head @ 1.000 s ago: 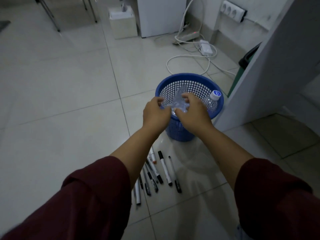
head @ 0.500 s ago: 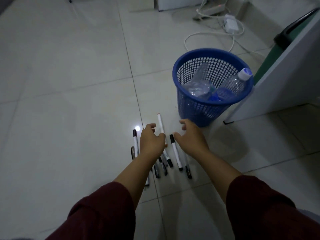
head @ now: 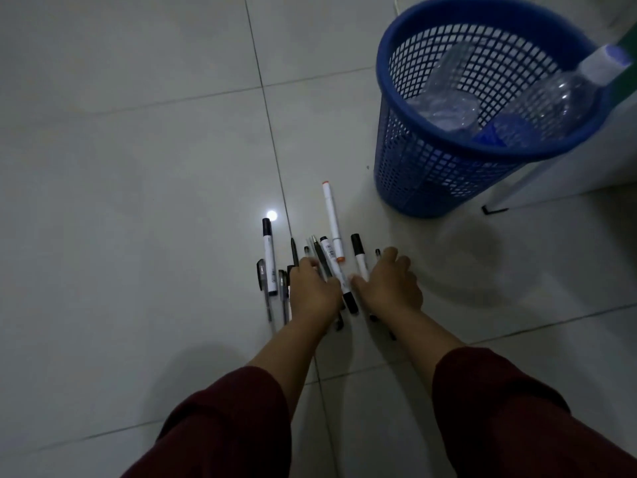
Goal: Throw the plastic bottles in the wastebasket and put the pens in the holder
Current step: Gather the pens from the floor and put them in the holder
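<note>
The tiled floor [head: 138, 132] fills most of the frame, dim and glossy, with a small bright glare spot near the middle. At the upper right stands the blue wastebasket [head: 431, 174], and two clear plastic bottles [head: 448, 98] already lie inside it, one with its cap leaning over the rim at the far right; that half of the job looks done. No holder shows anywhere in view, so you will have to find it before you can finish.

Your two arms in dark red sleeves [head: 234, 426] reach up from the bottom edge to the pens [head: 332, 219], which lie roughly side by side on the floor just below centre. Your left hand [head: 315, 291] rests on the middle of the group with fingers curled over a few barrels; I cannot tell if it has actually closed on any. Your right hand [head: 389, 284] is spread flat and open over the pens at the right side, gripping nothing.

The risks from here: the barrels are round and the tile is slick, so a sweeping gather may roll some away. The pens at the left edge lie outside both hands and could be left behind. Grabbing many at once in this poor light, you may drop the thin ones.
</note>
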